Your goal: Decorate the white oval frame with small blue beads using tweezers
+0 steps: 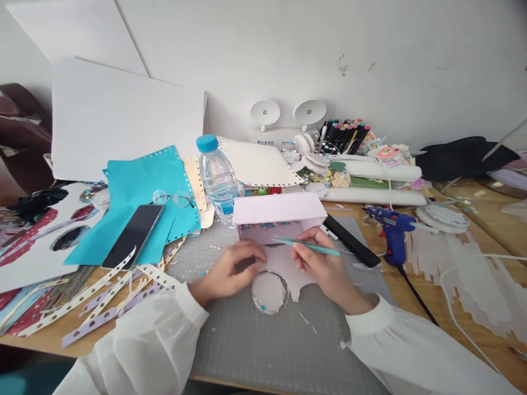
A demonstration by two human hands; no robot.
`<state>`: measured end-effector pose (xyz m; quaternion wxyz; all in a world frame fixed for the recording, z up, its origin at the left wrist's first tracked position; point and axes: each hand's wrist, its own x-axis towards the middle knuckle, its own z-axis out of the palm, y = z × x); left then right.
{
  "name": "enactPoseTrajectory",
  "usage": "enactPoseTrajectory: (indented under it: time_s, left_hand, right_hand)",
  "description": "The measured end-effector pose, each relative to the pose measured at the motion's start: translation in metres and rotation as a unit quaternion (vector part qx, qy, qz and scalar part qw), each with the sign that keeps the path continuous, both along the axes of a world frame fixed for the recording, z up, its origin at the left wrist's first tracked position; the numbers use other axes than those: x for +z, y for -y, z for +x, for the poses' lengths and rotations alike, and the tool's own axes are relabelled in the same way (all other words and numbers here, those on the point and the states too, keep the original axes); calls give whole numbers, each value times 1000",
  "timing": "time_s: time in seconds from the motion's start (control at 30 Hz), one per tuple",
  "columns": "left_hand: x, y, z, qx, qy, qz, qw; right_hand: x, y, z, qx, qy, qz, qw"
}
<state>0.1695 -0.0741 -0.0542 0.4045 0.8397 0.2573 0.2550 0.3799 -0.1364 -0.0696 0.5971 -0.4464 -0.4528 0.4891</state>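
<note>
My right hand (319, 260) pinches slim teal tweezers (317, 248), whose thin tip points left at the open front of a pale pink-white box (278, 211). Small blue and coloured bits show inside the box. My left hand (234, 269) rests by the box's front left corner, with thumb and fingers curved and apart. Its fingertips touch or nearly touch a torn-edged pale sheet (284, 263) between the hands. A round clear-rimmed disc (269, 292) with a few coloured specks lies just below the fingers, on the grey cutting mat (263, 345).
A water bottle (218, 181) stands behind my left hand. A phone (134, 236) and glasses (171, 198) lie on turquoise sheets (123, 181), near patterned strips (94, 302). To the right are a black bar (354, 241), a blue glue gun (391, 227) with its cable, and markers (343, 137).
</note>
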Motion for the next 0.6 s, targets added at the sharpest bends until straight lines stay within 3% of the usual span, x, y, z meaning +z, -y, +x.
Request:
enactPoseTrajectory:
  time_s: [0.13, 0.27, 0.6]
  left_hand:
    - [0, 1, -2, -50, -12, 62, 997]
    - [-3, 3, -2, -64, -28, 100, 992]
    - [-2, 1, -1, -60, -14, 114, 992]
  right_hand:
    - [-2, -1, -4, -70, 105, 46, 991]
    - [-4, -5, -6, -141, 272, 137, 942]
    - [-13, -24, -23, -185, 377, 183, 889]
